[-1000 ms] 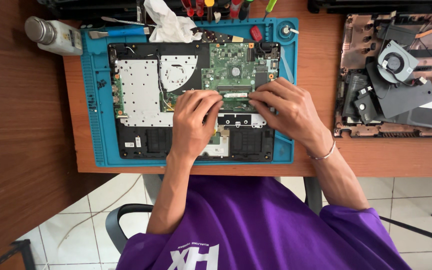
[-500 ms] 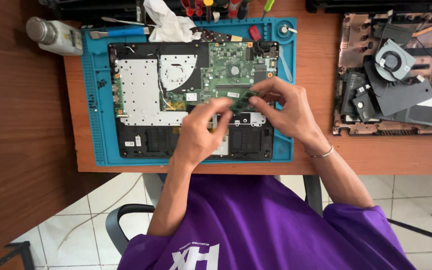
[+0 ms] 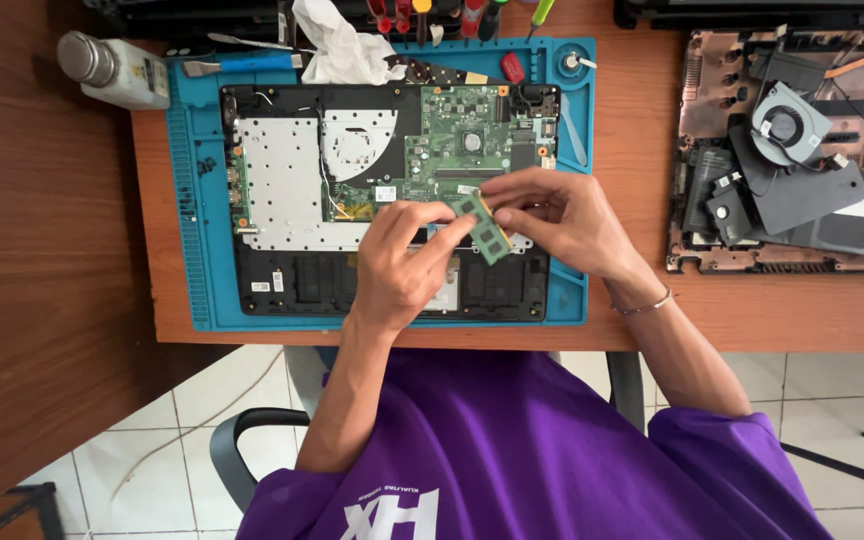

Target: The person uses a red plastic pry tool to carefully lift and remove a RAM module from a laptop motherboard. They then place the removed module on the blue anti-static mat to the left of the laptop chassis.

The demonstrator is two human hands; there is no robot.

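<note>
An opened laptop base (image 3: 292, 180) with a green circuit board (image 3: 472, 150) lies on a blue work mat (image 3: 202, 250). Both hands hold a small green memory module (image 3: 482, 226) tilted above the laptop's middle. My left hand (image 3: 402, 265) pinches its lower left edge. My right hand (image 3: 552, 220) grips its upper right end with thumb and fingers. A thin bracelet circles the right wrist.
A second dismantled laptop shell with a fan (image 3: 790, 125) lies at the right. A white bottle (image 3: 117, 70) stands at the back left, beside a blue-handled tool (image 3: 242, 65). A crumpled white cloth (image 3: 337, 50) and screwdrivers (image 3: 432, 15) sit behind the mat.
Both hands rose from pressing on the laptop's middle. They now hold the memory module lifted clear of the board and turned at an angle.
</note>
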